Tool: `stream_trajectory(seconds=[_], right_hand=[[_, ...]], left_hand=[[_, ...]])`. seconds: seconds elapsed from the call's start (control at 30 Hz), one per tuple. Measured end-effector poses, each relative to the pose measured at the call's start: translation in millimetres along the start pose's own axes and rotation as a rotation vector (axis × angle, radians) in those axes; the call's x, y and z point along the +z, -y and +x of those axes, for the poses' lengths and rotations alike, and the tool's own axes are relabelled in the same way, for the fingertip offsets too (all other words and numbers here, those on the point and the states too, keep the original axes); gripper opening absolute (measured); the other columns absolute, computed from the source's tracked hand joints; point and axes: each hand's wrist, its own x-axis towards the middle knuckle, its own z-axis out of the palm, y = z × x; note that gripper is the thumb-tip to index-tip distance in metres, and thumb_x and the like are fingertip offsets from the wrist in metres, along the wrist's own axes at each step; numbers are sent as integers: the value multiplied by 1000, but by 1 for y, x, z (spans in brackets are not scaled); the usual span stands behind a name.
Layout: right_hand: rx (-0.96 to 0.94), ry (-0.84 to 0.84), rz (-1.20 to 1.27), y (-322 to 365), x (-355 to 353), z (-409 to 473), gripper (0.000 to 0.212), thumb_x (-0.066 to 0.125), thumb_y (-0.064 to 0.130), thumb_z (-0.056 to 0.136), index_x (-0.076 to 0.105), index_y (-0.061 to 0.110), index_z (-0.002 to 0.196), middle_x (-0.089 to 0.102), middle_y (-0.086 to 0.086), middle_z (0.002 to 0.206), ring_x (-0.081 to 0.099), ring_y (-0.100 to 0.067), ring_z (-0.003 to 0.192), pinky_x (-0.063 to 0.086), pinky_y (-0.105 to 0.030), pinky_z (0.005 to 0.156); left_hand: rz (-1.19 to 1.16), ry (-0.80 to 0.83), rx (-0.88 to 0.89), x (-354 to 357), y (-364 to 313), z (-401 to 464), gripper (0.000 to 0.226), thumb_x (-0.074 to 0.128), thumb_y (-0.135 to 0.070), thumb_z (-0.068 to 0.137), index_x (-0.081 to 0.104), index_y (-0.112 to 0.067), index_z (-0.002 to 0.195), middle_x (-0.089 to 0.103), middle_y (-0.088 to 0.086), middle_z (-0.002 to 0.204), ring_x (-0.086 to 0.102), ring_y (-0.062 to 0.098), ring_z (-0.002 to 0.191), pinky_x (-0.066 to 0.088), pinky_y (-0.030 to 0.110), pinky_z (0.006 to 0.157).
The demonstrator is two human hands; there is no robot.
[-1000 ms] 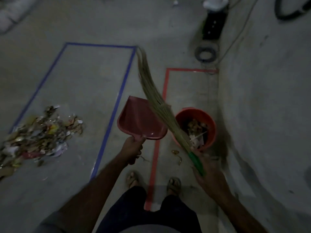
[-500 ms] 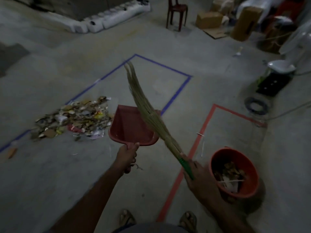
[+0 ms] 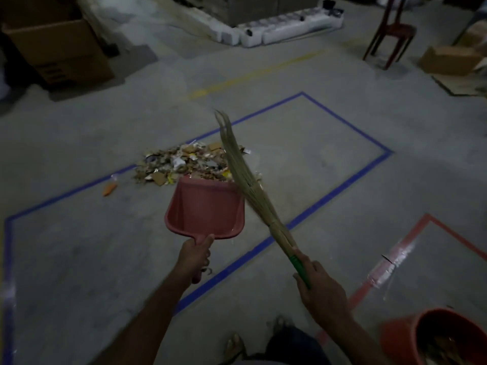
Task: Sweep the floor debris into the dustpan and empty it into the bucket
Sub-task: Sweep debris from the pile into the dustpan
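Near the right hand [image 3: 322,291], bucket [image 3: 395,335] holds scraps; dustpan [image 3: 205,209] looks empty.

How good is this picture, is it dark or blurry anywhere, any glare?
Head view: dim overall, with muted colours. The debris pile, dustpan and broom are soft but readable. The left forearm and the bucket at the lower right corner are smeared. Glare shows only on the shiny tape patch on the red floor line. Straight floor lines bow slightly, a wide-angle effect.
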Motion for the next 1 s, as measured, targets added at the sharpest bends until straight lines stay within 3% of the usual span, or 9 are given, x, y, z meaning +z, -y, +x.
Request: stream_trajectory(seconds=[0.2, 0.3, 0.5, 0.67, 0.77, 0.87, 1.0], right_hand=[[-111, 99, -73, 33, 23, 77, 65, 55, 40, 98, 19, 43, 153, 48, 7, 90, 50, -11, 58, 47, -31, 46], [-160, 179, -79, 49, 41, 122, 65, 48, 43, 100, 12, 47, 153, 47, 6, 97, 56, -15, 69, 49, -32, 55], [-218, 389, -73, 75, 93, 232, 61, 45, 42, 100, 13, 47, 152, 55, -1, 113, 61, -18, 83, 53, -34, 66], [-217, 536, -99, 81, 146, 312, 63, 38, 52, 97, 17, 39, 155, 53, -6, 121, 62, -25, 94, 39, -31, 65], [-228, 624, -212, 52, 190, 346, 66, 19, 56, 91, 16, 41, 156, 52, -6, 121, 63, -28, 91, 37, -30, 63], [-176, 777, -414, -5, 240, 374, 61, 38, 29, 101, 12, 41, 155, 51, -8, 127, 64, -28, 91, 38, -32, 64], [-132, 903, -633, -79, 301, 424, 55, 35, 21, 102, 22, 37, 153, 51, -8, 125, 65, -27, 94, 43, -34, 69]], left_hand=[[-104, -132, -66, -57, 8, 38, 29, 64, -26, 98, 50, -12, 77, 40, 3, 57, 33, 9, 37, 28, 18, 39], [-123, -188, -87, -77, 6, 64, 30, 64, -24, 99, 48, -12, 77, 39, 3, 57, 32, 9, 35, 28, 17, 39], [-111, -287, -183, -111, 1, 130, 28, 64, -26, 99, 50, -12, 79, 40, 3, 57, 33, 8, 36, 29, 18, 40], [-81, -328, -248, -114, 0, 206, 27, 62, -27, 100, 48, -12, 81, 38, 3, 58, 32, 7, 36, 27, 17, 41], [-82, -361, -281, -105, 16, 264, 26, 63, -29, 99, 50, -11, 85, 38, 4, 60, 32, 7, 36, 27, 15, 41], [-75, -362, -318, -91, 49, 318, 28, 64, -28, 98, 50, -11, 80, 38, 5, 59, 33, 8, 36, 28, 15, 39], [-27, -285, -359, -70, 109, 390, 33, 61, -24, 100, 45, -14, 73, 34, 4, 56, 29, 9, 37, 24, 15, 37]])
